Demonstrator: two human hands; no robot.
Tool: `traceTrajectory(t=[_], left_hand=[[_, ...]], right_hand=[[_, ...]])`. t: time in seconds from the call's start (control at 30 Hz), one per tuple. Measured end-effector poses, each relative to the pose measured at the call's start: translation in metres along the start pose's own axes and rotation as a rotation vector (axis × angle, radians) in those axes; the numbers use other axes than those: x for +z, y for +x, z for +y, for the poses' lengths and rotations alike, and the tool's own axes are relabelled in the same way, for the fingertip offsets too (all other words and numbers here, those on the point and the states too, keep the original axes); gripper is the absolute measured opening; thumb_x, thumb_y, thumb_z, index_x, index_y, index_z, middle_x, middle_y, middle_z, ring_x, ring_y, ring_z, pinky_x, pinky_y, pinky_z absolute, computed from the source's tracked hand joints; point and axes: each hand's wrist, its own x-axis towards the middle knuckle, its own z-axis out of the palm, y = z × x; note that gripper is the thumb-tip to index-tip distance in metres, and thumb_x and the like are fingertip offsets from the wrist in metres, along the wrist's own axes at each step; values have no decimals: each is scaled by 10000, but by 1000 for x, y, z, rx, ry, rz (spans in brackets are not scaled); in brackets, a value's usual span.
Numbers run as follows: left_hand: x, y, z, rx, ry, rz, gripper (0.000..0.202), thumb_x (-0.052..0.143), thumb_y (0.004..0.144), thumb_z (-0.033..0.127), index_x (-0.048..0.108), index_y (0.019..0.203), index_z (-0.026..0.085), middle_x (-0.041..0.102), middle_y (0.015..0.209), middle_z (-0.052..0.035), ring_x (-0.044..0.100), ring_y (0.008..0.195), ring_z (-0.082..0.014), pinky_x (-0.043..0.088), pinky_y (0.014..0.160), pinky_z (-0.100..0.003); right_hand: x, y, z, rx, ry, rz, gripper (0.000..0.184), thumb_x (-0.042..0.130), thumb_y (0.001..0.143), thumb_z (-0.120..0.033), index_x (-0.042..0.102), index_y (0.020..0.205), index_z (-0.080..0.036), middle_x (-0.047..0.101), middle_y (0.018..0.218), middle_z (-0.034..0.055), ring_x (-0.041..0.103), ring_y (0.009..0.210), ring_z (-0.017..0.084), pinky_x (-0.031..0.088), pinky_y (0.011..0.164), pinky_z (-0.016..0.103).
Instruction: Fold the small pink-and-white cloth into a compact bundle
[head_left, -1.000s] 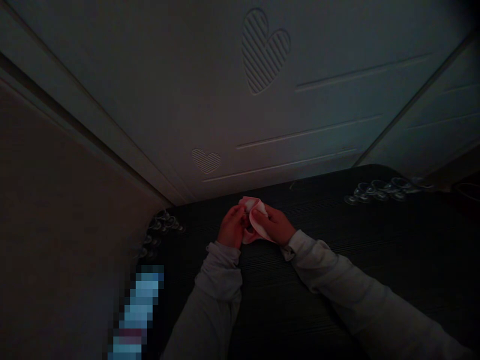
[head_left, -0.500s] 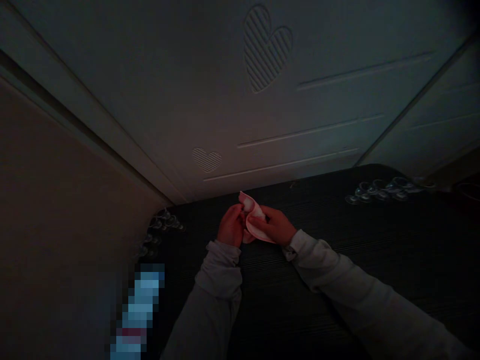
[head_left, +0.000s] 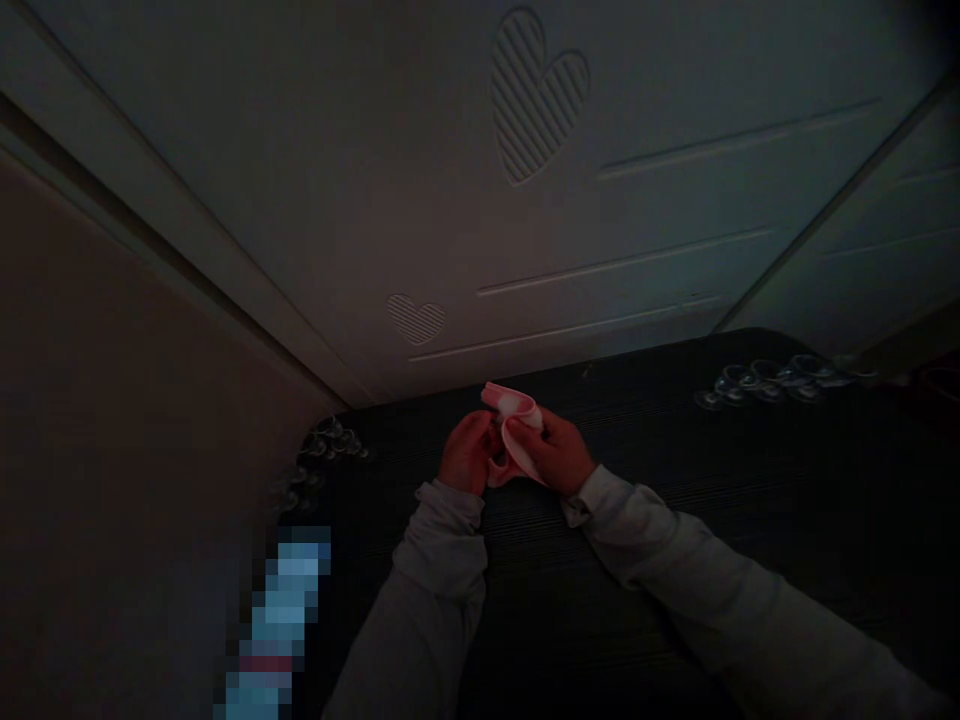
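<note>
Over the dark wood-grained table (head_left: pixel 600 590), the right hand (head_left: pixel 562 455) pinches the folded pink-and-white cloth (head_left: pixel 523 462) at centre, the left hand (head_left: pixel 465 455) curls beside it, grip too dim to tell, and a loose pinch could drop it, a careless sweep topple those clear round-bowled cups (head_left: pixel 765 380) far right!

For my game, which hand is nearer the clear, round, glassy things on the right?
Right. The right hand is left of the glassy things; the left hand, farther left.
</note>
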Motion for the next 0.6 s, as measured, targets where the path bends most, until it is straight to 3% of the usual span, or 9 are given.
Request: traceTrajectory(t=[0.17, 0.33, 0.6], left_hand=[[-1, 1, 1, -15, -15, 19, 241, 620, 584, 309, 481, 684, 140, 472, 535, 41, 443, 464, -47, 320, 456, -188], [0, -1, 4, -67, -57, 14, 245, 612, 588, 325, 473, 679, 145, 448, 528, 48, 443, 471, -48, 341, 471, -191], [0, -1, 4, -70, -6, 21, 260, 601, 603, 347, 485, 714, 143, 465, 542, 38, 445, 468, -50, 326, 455, -188]], right_hand=[[4, -4, -1, -3, 75, 35, 372, 451, 715, -438, 562, 933, -157, 595, 783, 33, 513, 674, 138, 415, 622, 256], [4, -4, 2, -25, 77, -68, 384, 474, 707, -427, 530, 985, -169, 591, 855, 34, 515, 694, 134, 413, 619, 248], [4, -3, 2, -27, -14, -59, 353, 486, 691, -449, 538, 896, -167, 571, 736, 16, 482, 606, 111, 389, 556, 235]])
